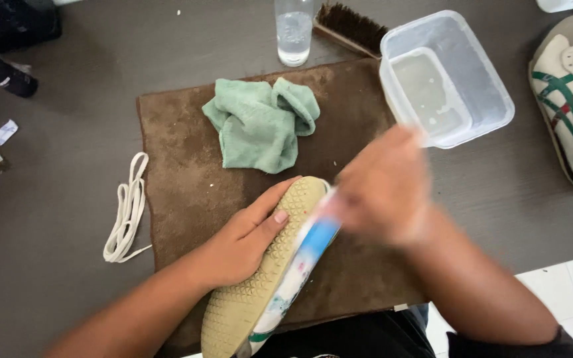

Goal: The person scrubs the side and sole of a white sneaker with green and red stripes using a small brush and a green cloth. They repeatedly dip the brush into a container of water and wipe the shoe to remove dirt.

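Left hand clasping upturned shoe sole on brown mat. Right hand blurred, closed on blue-white tool; green cloth at twelve o'clock.

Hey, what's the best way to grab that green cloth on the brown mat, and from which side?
Probably pinch the green cloth at its raised, bunched fold near the top right, coming straight down from above. It lies crumpled on the brown mat, so the folds offer more to hold than the flat edges.
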